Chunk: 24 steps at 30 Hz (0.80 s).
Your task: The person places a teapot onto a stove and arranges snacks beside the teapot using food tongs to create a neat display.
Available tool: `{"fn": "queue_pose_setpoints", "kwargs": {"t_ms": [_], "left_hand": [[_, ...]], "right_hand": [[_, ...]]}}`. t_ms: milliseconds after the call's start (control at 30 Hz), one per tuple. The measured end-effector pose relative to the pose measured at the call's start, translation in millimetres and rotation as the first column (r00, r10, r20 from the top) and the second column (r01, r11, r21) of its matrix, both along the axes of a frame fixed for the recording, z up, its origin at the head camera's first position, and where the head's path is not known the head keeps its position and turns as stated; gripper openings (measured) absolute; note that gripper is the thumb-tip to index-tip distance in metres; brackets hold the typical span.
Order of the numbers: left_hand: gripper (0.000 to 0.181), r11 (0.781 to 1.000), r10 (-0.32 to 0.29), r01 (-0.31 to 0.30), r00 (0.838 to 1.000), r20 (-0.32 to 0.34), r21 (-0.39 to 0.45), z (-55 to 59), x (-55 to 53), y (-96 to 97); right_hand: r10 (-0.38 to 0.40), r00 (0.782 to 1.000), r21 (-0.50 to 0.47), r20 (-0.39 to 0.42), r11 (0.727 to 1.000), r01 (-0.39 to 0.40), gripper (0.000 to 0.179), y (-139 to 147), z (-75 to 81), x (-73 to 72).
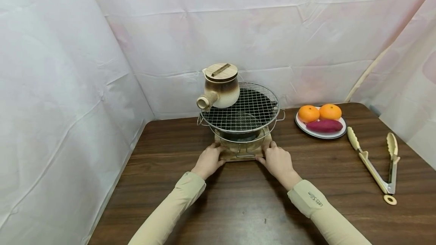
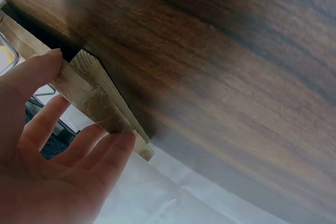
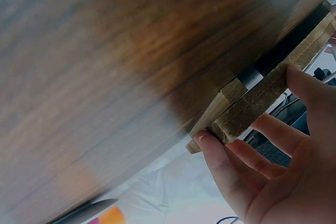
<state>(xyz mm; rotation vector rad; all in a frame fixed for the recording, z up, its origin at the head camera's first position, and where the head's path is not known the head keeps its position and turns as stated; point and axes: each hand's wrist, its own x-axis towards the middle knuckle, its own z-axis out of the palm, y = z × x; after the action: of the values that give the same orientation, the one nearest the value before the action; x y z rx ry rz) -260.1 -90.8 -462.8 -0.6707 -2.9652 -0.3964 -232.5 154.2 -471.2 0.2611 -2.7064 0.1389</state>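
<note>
Both hands grip a square wooden base (image 1: 233, 158) under a round tabletop grill. My left hand (image 1: 208, 160) holds the near left corner, thumb at the front edge and fingers along the side, as the left wrist view of the wooden base (image 2: 100, 103) shows. At the near right corner, my right hand (image 1: 278, 161) holds the wooden base (image 3: 244, 111) the same way. Above it sits the dark stove bowl, mostly hidden by a round wire mesh (image 1: 253, 109) with side handles. A brown and cream clay teapot (image 1: 227, 95) with a wooden lid (image 1: 221, 72) stands on the mesh's left.
Right of the grill lies a white plate (image 1: 325, 135) with two oranges (image 1: 308, 113) and a purple sweet potato (image 1: 324, 126). Farther right are spread tongs (image 1: 372, 171) with cream tips. White cloth (image 1: 211, 29) hangs behind and beside the dark wooden table (image 1: 163, 139).
</note>
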Motion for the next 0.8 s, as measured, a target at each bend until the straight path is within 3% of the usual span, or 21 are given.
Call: {"fn": "queue_pose_setpoints", "kwargs": {"t_ms": [467, 633, 800], "left_hand": [[0.045, 0.999, -0.021, 0.021, 1.000, -0.015, 0.035, -0.4, 2.2, -1.6], [0.046, 0.999, -0.013, 0.013, 1.000, 0.003, 0.040, -0.4, 3.9, -2.0], [0.045, 0.999, -0.020, 0.021, 0.999, -0.027, 0.027, -1.7, 3.5, -2.9]], "right_hand": [[0.001, 0.999, -0.010, 0.037, 1.000, -0.001, 0.042, 3.0, 4.1, 0.9], [0.017, 0.996, -0.043, 0.093, 0.999, -0.013, 0.039, 8.5, 8.0, 3.7], [0.024, 0.988, -0.091, 0.156, 0.996, -0.010, 0.039, 18.9, 14.0, 6.1]]}}
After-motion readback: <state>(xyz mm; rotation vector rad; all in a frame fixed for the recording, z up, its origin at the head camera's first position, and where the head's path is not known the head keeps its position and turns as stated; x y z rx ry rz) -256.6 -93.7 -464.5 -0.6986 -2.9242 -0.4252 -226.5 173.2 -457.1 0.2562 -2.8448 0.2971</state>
